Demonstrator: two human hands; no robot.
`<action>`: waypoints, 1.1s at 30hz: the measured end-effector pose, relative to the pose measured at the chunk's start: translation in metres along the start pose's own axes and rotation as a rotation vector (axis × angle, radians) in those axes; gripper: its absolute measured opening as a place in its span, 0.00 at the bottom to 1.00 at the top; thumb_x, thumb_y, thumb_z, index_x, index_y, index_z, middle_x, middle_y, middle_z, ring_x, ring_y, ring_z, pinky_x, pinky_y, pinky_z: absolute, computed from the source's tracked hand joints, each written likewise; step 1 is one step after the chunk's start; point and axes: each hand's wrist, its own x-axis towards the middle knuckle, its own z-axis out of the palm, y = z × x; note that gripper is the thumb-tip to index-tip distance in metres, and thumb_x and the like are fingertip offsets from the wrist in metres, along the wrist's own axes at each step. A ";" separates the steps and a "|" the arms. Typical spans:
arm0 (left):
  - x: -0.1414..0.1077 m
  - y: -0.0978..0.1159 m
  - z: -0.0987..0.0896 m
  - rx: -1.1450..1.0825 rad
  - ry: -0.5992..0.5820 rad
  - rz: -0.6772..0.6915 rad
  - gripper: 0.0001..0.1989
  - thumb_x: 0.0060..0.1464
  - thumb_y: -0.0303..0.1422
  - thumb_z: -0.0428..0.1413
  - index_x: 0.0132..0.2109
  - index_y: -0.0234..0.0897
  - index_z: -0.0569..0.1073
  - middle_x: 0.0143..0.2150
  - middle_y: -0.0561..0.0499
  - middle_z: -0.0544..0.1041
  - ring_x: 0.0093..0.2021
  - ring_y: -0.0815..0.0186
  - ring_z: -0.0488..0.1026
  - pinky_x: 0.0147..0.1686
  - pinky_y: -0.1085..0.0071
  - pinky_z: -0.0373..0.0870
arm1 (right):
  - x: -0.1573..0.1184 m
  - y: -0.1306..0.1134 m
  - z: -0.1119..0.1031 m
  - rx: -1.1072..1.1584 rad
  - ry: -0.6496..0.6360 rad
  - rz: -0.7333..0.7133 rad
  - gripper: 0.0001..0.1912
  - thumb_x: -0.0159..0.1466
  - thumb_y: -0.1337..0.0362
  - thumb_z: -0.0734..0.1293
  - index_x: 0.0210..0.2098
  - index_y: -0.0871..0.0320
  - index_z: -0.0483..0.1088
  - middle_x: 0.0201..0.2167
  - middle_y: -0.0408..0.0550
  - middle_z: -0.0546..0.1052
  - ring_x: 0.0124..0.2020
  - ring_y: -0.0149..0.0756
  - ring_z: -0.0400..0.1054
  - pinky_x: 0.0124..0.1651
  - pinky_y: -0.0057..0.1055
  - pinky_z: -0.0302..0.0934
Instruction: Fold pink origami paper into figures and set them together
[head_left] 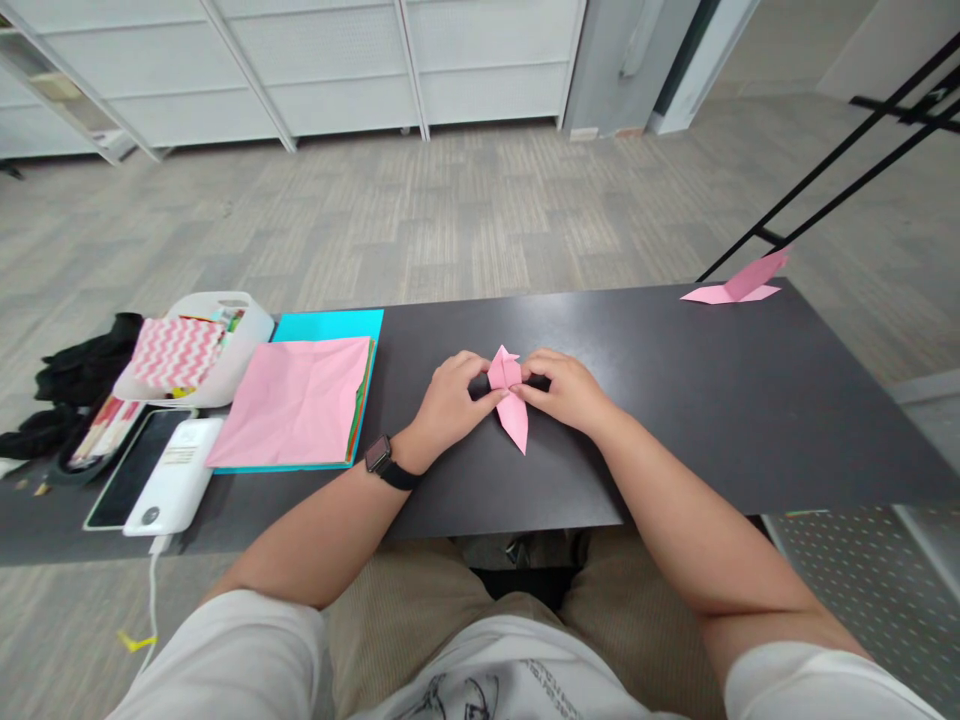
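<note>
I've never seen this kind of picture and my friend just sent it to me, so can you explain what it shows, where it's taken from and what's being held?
There's no machine here: just a person's bare left hand and right hand. The single picture comes from a camera worn on the person's head, looking forward and down. The fingers of both hands hold a folded pink paper over a dark table. To the left lie pink sheet and blue sheet, a white basket and a white device with a cable. Another pink folded piece sits near the far right corner.
</note>
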 end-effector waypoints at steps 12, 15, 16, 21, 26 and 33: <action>0.002 -0.011 0.007 0.241 -0.179 0.067 0.05 0.64 0.35 0.64 0.38 0.42 0.81 0.50 0.48 0.83 0.51 0.52 0.76 0.56 0.50 0.65 | -0.003 0.012 0.008 -0.262 -0.083 -0.009 0.03 0.65 0.65 0.75 0.36 0.51 0.79 0.41 0.47 0.78 0.44 0.45 0.70 0.49 0.43 0.60; 0.004 -0.011 0.006 0.202 -0.197 0.077 0.04 0.64 0.35 0.64 0.39 0.43 0.82 0.51 0.48 0.85 0.52 0.52 0.77 0.60 0.49 0.64 | -0.002 0.014 0.008 -0.222 -0.082 -0.024 0.03 0.65 0.65 0.76 0.38 0.50 0.79 0.43 0.47 0.79 0.47 0.45 0.71 0.51 0.44 0.60; 0.005 -0.011 0.006 0.204 -0.199 0.074 0.04 0.64 0.35 0.64 0.39 0.43 0.82 0.51 0.48 0.85 0.52 0.51 0.77 0.61 0.48 0.64 | -0.002 0.015 0.008 -0.212 -0.078 -0.025 0.03 0.65 0.65 0.76 0.37 0.50 0.80 0.44 0.47 0.80 0.48 0.46 0.71 0.52 0.44 0.60; 0.003 -0.009 0.002 0.223 -0.185 0.056 0.04 0.63 0.36 0.65 0.44 0.45 0.83 0.56 0.47 0.85 0.57 0.48 0.77 0.65 0.45 0.61 | -0.001 0.022 0.007 -0.183 -0.076 -0.047 0.02 0.66 0.64 0.77 0.37 0.49 0.82 0.50 0.47 0.83 0.53 0.48 0.73 0.55 0.47 0.60; -0.001 -0.009 -0.003 0.222 -0.186 0.019 0.07 0.59 0.37 0.69 0.44 0.47 0.82 0.57 0.47 0.85 0.60 0.46 0.75 0.72 0.36 0.52 | -0.001 0.024 0.005 -0.185 -0.086 -0.057 0.01 0.67 0.63 0.77 0.38 0.49 0.83 0.51 0.47 0.84 0.54 0.48 0.73 0.56 0.47 0.60; -0.002 -0.007 -0.005 0.204 -0.192 0.013 0.22 0.56 0.47 0.71 0.52 0.44 0.77 0.66 0.43 0.78 0.67 0.43 0.70 0.73 0.34 0.50 | -0.003 0.029 0.006 -0.161 -0.044 -0.087 0.03 0.68 0.61 0.76 0.41 0.49 0.83 0.51 0.49 0.84 0.55 0.47 0.75 0.60 0.49 0.61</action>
